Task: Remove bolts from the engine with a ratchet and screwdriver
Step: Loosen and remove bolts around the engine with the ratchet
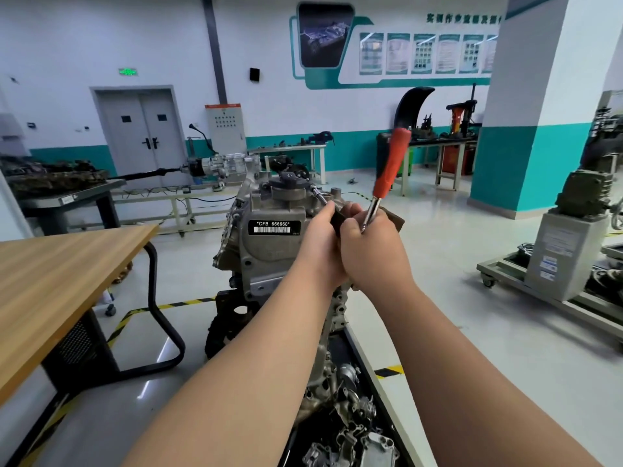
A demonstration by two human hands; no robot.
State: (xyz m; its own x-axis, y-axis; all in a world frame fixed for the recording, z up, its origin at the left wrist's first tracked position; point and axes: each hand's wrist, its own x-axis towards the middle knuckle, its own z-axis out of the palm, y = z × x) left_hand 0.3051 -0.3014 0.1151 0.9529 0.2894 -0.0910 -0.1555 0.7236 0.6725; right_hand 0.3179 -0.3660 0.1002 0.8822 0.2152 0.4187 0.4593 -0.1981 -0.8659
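Over engine (269, 246), screwdriver (391, 163), left hand (317, 246) seemingly gripping ratchet (337, 220)

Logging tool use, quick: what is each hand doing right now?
Left hand: closed, gripping the ratchet by its handle.
Right hand: closed, gripping the screwdriver by its metal shaft, handle pointing up.

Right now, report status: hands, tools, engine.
Left hand grips ratchet, its metal end reaching to engine top. Right hand grips screwdriver by the shaft, handle up. Bolt not visible; nothing seen blocking.
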